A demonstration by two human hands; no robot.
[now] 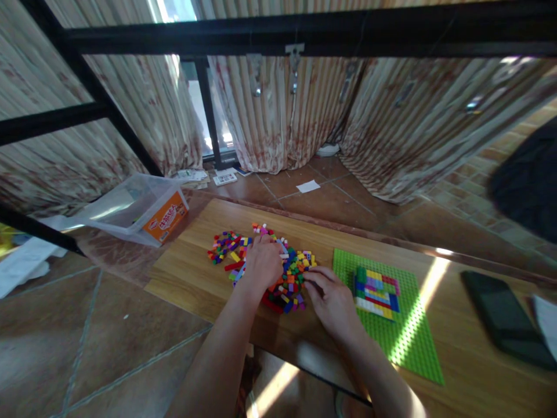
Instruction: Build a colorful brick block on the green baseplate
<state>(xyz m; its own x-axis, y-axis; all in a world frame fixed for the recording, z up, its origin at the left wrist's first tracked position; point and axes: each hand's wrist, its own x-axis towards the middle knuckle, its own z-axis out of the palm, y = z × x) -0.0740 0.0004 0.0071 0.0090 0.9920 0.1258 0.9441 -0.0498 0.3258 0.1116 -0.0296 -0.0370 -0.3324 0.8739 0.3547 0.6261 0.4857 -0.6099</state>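
Note:
My left hand [263, 262] reaches down into a loose pile of colourful toy bricks [290, 284]. Its back faces me and the fingertips are mostly hidden among the bricks. At the pile's right edge is my right hand [333, 296], with thumb and forefinger brought close together. Whatever lies between those fingertips is too small to name. Right of this hand, a green baseplate [411, 342] lies on the wooden table [191, 264]. A compact block of joined bricks [376, 293] in several colours stands on the plate, apart from both hands.
A clear plastic bin [126, 203] with an orange label stands beyond the table's left end. A dark phone-like slab [507, 316] lies right of the baseplate. Black metal bars [278, 40] cross in front of striped curtains [282, 116]. Sunlight streaks the plate.

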